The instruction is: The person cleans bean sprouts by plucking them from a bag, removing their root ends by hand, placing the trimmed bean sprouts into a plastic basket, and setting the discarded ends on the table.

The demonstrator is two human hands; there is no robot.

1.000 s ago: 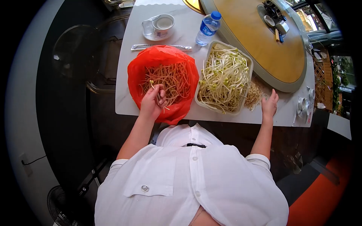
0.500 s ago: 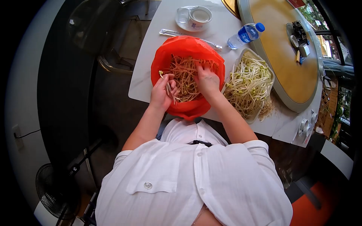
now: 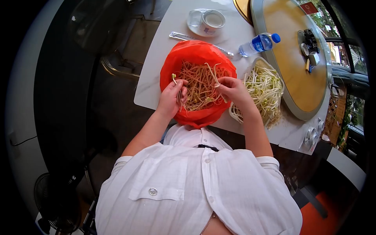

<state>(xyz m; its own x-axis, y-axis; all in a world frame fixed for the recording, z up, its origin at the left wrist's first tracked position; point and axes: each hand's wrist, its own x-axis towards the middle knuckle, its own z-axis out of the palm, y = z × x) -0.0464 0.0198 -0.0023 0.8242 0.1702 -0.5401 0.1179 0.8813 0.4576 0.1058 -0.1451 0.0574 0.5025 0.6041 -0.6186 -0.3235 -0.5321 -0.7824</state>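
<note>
An open red plastic bag [image 3: 172, 55] full of bean sprouts [image 3: 197, 84] lies near the table's front edge. Over its left side, my left hand [image 3: 172, 96] is closed round a few sprouts, with a yellow-green head [image 3: 174, 76] poking out above the fingers. At the bag's right side my right hand [image 3: 232, 91] pinches a few long pale sprouts [image 3: 214, 74] between thumb and fingers. Just right of that hand stands a pale tray [image 3: 235, 113] heaped with whiter sprouts [image 3: 263, 89], partly hidden by my right forearm.
Behind the bag are a wrapped chopstick packet [image 3: 181, 36], a cup [image 3: 213, 19] on a saucer and a water bottle [image 3: 258, 44]. A large round turntable [image 3: 290, 51] fills the right rear. Small glasses [image 3: 311, 135] stand at the right edge of the white table [image 3: 150, 84].
My right hand came from beyond the tray into the bag, then rose slightly rightward with sprouts pinched in it. My left hand keeps its sprouts. The camera view has turned.
</note>
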